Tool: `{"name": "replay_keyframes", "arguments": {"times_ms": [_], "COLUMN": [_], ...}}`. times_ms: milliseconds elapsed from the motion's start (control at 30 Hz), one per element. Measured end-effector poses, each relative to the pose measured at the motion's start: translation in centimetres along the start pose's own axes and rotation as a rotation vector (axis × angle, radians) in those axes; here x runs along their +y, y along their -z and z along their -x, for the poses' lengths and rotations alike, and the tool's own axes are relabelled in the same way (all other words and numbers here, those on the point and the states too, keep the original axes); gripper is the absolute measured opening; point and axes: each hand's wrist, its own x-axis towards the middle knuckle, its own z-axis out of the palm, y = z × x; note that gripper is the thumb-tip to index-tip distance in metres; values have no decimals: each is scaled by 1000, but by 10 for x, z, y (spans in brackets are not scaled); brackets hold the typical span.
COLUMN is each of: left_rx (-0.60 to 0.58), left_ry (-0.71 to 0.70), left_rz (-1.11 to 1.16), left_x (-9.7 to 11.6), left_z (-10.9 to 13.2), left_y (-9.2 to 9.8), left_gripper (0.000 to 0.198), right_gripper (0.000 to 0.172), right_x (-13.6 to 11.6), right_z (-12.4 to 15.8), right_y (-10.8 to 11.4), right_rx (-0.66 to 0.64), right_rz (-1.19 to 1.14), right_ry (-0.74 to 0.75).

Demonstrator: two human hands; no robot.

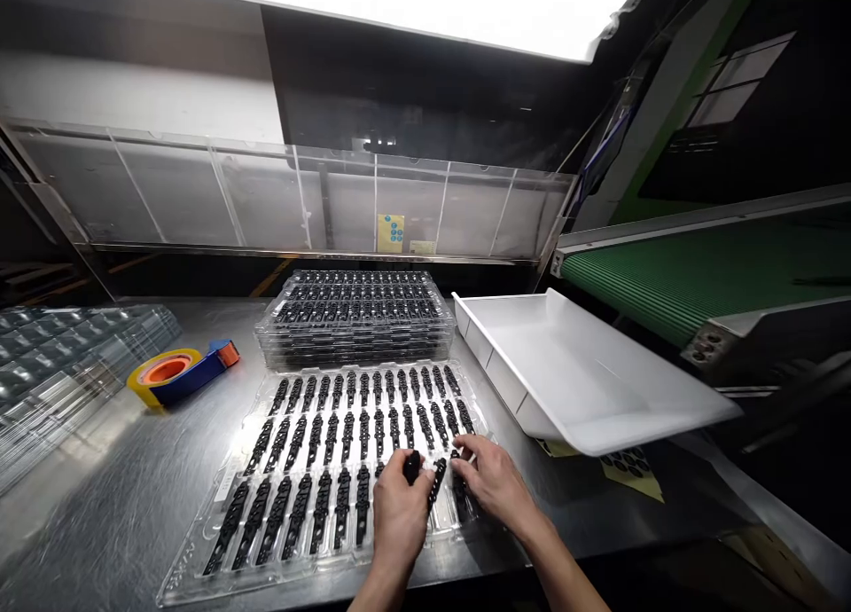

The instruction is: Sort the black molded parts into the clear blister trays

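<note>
Fingers (pixel 465 459) touch tray (pixel 199 559) on steel table (pixel 120 470).

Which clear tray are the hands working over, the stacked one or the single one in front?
The single front tray, lying flat nearest the table edge. Both the left hand and right hand are over its bottom-right pockets; the stacked trays behind sit untouched.

The tabletop (pixel 120 470) was brushed metal, dully reflective. On it lay a clear, glossy plastic tray (pixel 199 554) of matt black plastic parts (pixel 312 439). At two o'clock sat a smooth white plastic bin (pixel 598 408); at ten o'clock, a shiny yellow tape roll (pixel 163 368).
</note>
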Motion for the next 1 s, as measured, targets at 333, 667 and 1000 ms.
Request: {"name": "replay_keyframes", "arguments": {"times_ms": [333,667,1000], "left_rx": [7,-150,-198], "left_ry": [-19,142,3], "left_rz": [-444,135,299], "left_x": [25,33,17], "left_z": [-8,3,13], "left_y": [-20,7,-29], "left_gripper": [15,32,49], "right_gripper": [21,22,38], "right_x": [-10,-15,0], "right_z": [7,17,32], "right_y": [-10,-9,19], "right_rx": [-27,16,-29], "right_rz": [15,-215,-572], "right_ry": [114,80,-43]}}
